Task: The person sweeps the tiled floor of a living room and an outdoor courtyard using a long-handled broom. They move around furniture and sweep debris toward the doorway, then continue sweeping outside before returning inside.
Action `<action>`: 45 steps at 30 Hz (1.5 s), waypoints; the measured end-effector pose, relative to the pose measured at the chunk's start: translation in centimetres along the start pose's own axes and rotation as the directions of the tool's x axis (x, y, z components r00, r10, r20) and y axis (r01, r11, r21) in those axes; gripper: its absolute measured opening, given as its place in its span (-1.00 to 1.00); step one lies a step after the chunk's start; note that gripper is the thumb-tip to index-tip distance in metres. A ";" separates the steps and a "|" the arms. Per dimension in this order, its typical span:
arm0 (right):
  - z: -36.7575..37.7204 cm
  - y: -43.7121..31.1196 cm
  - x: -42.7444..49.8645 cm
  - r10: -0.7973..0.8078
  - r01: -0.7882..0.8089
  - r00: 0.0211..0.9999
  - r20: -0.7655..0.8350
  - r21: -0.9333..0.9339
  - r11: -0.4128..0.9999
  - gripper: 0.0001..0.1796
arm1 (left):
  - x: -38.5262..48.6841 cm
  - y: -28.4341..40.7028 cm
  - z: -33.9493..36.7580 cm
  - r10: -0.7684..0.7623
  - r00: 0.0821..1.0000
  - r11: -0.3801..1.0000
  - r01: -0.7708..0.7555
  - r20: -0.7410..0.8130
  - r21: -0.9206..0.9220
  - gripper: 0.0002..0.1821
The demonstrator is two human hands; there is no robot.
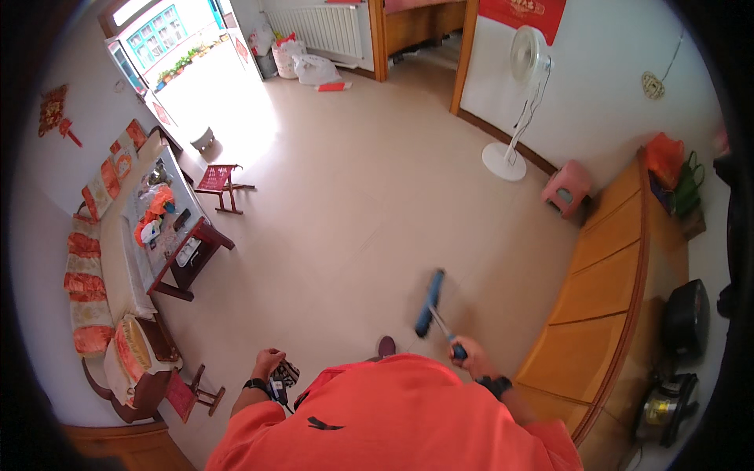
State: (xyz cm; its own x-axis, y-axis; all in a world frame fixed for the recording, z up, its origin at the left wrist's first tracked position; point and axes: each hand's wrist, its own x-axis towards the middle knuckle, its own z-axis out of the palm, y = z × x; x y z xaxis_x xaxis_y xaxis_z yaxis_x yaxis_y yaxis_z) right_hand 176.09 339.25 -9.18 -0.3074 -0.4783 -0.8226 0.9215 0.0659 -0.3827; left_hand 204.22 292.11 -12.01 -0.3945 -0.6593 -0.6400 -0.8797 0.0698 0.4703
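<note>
My right hand (470,355) is closed around the dark grip of a long-handled floor broom or mop (429,303). Its blue, bar-shaped head is low over the tiled floor, ahead and slightly right of me, and looks blurred; whether it touches the tiles I cannot tell. The shaft runs from the head back to my fist. At my left side, my left hand (269,361) has its fingers bent against a patterned dark-and-light cloth-like piece (287,372). A small device with a cable (277,388) hangs beside that wrist. The toe of one dark shoe (386,346) shows before me.
A wooden cabinet (595,294) lines the right side, with a pink stool (567,187) and white standing fan (508,161) beyond. Leftward are a low table (154,259), a cushioned sofa (121,259) and red folding stools (219,180). Bags (315,69) lie by the radiator (315,28).
</note>
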 end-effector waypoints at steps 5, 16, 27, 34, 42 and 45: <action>2.4 -4.5 5.3 0.043 -0.039 0.999 0.002 0.458 0.888 -0.86 | 2.0 -2.6 -1.1 0.021 1.000 1.000 -0.021 0.008 -0.001 -0.71; -2.4 -9.9 -4.5 -0.154 0.197 0.972 -0.176 0.263 0.944 -0.72 | 2.1 -2.3 -1.6 -0.117 0.993 0.991 0.119 0.032 -0.068 -0.63; -19.6 -15.9 -8.6 -0.008 0.224 0.795 -0.606 0.283 0.933 -0.85 | -1.3 9.1 6.5 -0.011 1.000 0.985 0.009 -0.013 -0.172 -0.66; -22.7 -22.3 -4.8 0.111 0.049 0.876 -0.469 0.315 0.948 -0.81 | -6.3 13.8 10.5 -0.155 0.980 0.958 0.118 -0.125 -0.262 -0.67; -13.5 -24.8 8.1 0.222 -0.210 0.964 -0.143 0.095 0.973 -0.86 | -14.4 8.6 12.8 -0.351 0.914 0.911 0.282 -0.204 -0.301 -0.68; -11.7 -27.1 13.1 0.219 -0.219 0.976 -0.007 0.013 0.976 -0.88 | -16.0 4.9 15.0 -0.420 0.881 0.893 0.357 -0.219 -0.273 -0.68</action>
State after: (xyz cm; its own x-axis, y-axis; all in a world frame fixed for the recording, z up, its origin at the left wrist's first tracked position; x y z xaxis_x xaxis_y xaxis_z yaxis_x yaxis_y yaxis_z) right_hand 144.30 341.43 -14.46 -0.1002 -0.4458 -0.8895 0.9694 0.1578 -0.1883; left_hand 202.22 314.25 -8.55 0.0798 -0.7741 -0.6280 -0.8541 -0.3779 0.3573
